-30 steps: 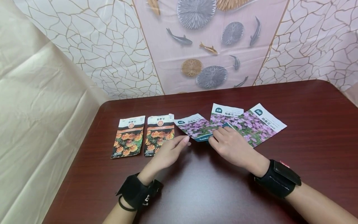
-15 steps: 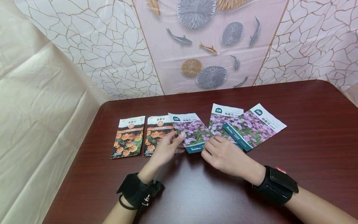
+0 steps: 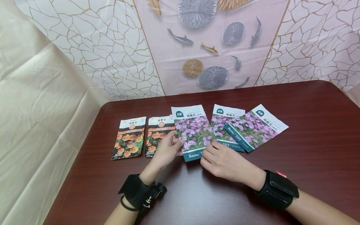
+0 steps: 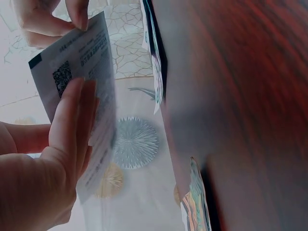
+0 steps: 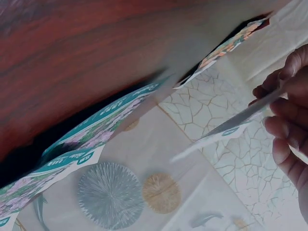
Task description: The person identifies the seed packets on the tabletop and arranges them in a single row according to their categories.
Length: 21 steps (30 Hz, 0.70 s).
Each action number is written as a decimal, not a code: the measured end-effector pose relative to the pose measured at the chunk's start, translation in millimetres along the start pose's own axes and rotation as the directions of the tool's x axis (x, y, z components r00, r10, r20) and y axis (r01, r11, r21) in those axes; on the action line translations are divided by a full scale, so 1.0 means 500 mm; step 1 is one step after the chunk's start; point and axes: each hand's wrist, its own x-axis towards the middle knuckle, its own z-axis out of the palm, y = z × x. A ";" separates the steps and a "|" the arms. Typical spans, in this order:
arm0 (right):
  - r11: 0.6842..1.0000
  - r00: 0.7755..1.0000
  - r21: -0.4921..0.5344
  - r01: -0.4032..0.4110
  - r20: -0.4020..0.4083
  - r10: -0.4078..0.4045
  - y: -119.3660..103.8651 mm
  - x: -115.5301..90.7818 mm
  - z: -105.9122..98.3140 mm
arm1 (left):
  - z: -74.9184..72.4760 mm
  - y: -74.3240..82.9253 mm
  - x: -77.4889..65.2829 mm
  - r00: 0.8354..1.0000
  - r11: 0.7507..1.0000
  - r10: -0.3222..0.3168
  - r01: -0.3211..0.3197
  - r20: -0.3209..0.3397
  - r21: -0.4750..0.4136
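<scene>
A seed packet (image 3: pixel 194 131) printed with purple flowers is held up off the table between both hands, its front facing the head camera. My left hand (image 3: pixel 166 151) holds its left edge, thumb in front and fingers behind. The right hand (image 3: pixel 225 162) pinches its lower right corner. In the left wrist view the packet's pale back (image 4: pixel 91 57) shows a QR code, with left fingers (image 4: pixel 67 110) lying against it. Just right of it lie two more purple-flower packets, one straighter (image 3: pixel 220 122) and one slanted (image 3: pixel 260 126), overlapping each other.
Two orange-flower seed packets, a left one (image 3: pixel 129 137) and a right one (image 3: pixel 156 132), lie side by side at the left. The held packet covers part of the right one's edge. Behind the dark red table (image 3: pixel 312 131) hangs a patterned cloth (image 3: pixel 174 56).
The held packet has tipped up from a flat, slanted angle so its front now shows nearly whole. My right hand has moved left and slightly down, uncovering the purple packets' lower ends.
</scene>
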 end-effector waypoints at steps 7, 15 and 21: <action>0.996 0.997 0.069 -0.054 -0.058 0.058 0.021 -0.005 -0.005 | -0.003 -0.004 0.001 0.999 1.000 0.018 -0.017 -0.028 0.026; 0.971 0.969 0.161 -0.177 -0.145 0.201 0.051 -0.009 -0.014 | -0.003 -0.005 0.003 1.000 0.999 0.007 -0.006 -0.016 0.041; 0.929 0.923 0.258 -0.267 -0.209 0.323 0.070 -0.011 -0.015 | -0.004 -0.005 0.004 1.000 0.999 0.010 -0.010 -0.005 0.037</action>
